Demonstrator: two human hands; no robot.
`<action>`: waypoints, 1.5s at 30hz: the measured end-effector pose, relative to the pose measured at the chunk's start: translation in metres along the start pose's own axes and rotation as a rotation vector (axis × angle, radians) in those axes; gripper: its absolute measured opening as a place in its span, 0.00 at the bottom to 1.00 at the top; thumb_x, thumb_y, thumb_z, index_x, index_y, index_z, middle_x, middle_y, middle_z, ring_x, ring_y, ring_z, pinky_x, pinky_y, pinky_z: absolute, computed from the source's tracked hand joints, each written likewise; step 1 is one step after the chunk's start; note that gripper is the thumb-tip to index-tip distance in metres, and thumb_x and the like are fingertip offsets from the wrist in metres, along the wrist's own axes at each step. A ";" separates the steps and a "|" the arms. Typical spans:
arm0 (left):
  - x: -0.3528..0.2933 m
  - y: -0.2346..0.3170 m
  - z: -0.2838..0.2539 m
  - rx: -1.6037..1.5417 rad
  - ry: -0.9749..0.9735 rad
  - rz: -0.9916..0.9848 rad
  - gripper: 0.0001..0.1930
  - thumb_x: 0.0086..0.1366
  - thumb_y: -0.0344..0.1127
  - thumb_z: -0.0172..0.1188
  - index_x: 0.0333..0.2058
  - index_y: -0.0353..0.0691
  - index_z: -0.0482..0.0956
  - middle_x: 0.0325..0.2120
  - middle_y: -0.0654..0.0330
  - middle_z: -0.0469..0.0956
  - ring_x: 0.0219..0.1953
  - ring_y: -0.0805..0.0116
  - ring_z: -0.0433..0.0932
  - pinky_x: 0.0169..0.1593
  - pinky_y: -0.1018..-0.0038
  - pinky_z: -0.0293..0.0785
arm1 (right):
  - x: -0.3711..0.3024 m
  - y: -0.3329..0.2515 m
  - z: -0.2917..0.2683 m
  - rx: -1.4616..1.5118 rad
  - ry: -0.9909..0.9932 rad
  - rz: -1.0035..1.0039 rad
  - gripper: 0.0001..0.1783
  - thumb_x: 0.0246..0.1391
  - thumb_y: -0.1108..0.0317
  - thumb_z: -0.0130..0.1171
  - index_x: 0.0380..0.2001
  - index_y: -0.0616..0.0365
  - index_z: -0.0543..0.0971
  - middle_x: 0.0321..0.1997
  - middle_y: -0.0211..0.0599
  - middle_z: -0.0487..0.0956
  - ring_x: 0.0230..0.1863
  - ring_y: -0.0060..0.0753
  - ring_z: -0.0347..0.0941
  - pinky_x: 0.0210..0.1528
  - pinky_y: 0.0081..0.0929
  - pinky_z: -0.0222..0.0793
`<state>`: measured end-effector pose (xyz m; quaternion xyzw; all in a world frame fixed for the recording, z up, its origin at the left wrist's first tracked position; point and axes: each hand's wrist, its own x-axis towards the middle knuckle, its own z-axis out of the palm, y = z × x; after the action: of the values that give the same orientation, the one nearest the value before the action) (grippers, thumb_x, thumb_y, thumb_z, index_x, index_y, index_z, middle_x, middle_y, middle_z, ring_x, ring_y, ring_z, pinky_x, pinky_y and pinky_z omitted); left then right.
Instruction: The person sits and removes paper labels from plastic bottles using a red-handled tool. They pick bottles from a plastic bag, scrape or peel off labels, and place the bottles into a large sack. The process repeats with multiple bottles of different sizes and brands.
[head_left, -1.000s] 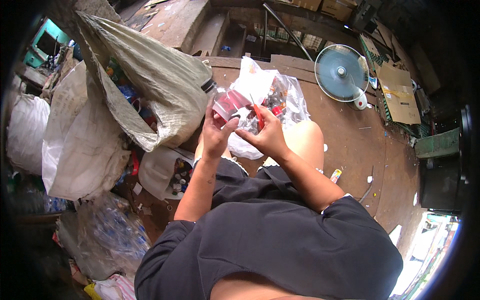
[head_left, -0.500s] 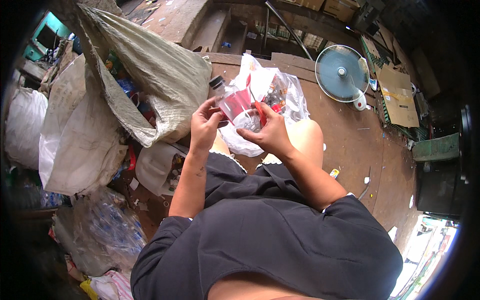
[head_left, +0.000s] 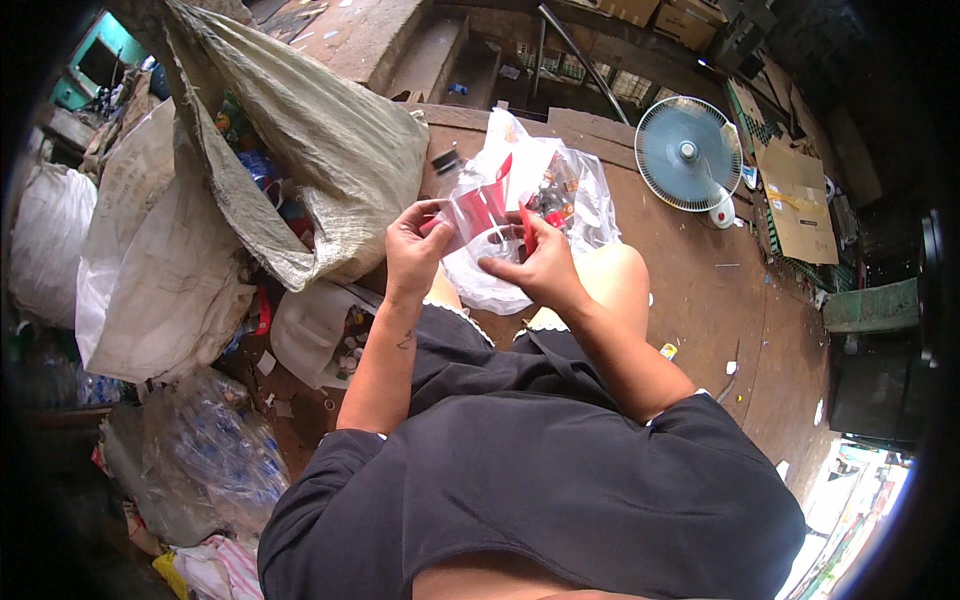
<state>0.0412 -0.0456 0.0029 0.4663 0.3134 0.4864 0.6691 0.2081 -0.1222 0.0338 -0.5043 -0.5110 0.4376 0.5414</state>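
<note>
The left hand (head_left: 412,258) has its fingers (head_left: 422,212) clamped on one end of a red-and-clear film label (head_left: 484,204). The right hand (head_left: 548,268) has its fingers closed on a slim red tool (head_left: 527,230), its thumb reaching under the lower end of a clear bottle (head_left: 460,181); how firmly they grip the bottle I cannot tell. The bottle is between the two hands, above the person's lap, tilted with its dark cap (head_left: 446,161) up and to the left; the label spans from it to the left fingers.

Beyond the hands, a white plastic bag (head_left: 590,190) with bottles in it lies near the far edge of the brown floor (head_left: 710,310). A fan (head_left: 689,153) stands toward the floor's far right corner, just beside flattened cardboard (head_left: 800,205) at the right edge. A large pale sack (head_left: 350,160) slumps along the left edge, with a white container (head_left: 300,330) of caps below it.
</note>
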 end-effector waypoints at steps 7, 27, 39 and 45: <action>-0.008 -0.011 0.019 -0.228 0.034 -0.023 0.07 0.60 0.25 0.55 0.38 0.34 0.74 0.33 0.58 0.77 0.35 0.73 0.77 0.39 0.77 0.76 | 0.009 0.018 -0.001 0.217 0.124 0.190 0.29 0.43 0.66 0.62 0.48 0.60 0.64 0.30 0.34 0.74 0.14 0.11 0.57 0.15 0.11 0.52; 0.040 0.006 -0.092 0.158 0.525 0.385 0.21 0.53 0.21 0.57 0.47 0.37 0.68 0.31 0.60 0.77 0.32 0.70 0.76 0.38 0.75 0.75 | 0.011 0.026 -0.057 0.757 0.102 0.451 0.21 0.50 0.52 0.54 0.43 0.53 0.70 0.32 0.44 0.76 0.11 0.11 0.54 0.16 0.10 0.51; 0.019 0.093 -0.079 0.922 0.080 0.402 0.19 0.53 0.38 0.60 0.44 0.41 0.74 0.35 0.56 0.77 0.37 0.59 0.76 0.39 0.67 0.73 | -0.007 0.030 -0.023 1.049 -0.414 0.685 0.27 0.52 0.52 0.49 0.52 0.57 0.65 0.38 0.50 0.74 0.14 0.10 0.56 0.18 0.08 0.54; 0.004 0.114 -0.030 1.105 -0.514 1.008 0.14 0.54 0.44 0.56 0.25 0.38 0.71 0.20 0.57 0.71 0.22 0.56 0.72 0.26 0.70 0.69 | -0.006 0.017 0.005 1.064 -0.858 0.766 0.37 0.43 0.46 0.54 0.49 0.66 0.66 0.24 0.43 0.73 0.14 0.16 0.60 0.17 0.13 0.57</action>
<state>-0.0249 -0.0217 0.0977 0.9148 0.0962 0.3817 0.0909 0.2032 -0.1253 0.0157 -0.1053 -0.1874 0.9366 0.2769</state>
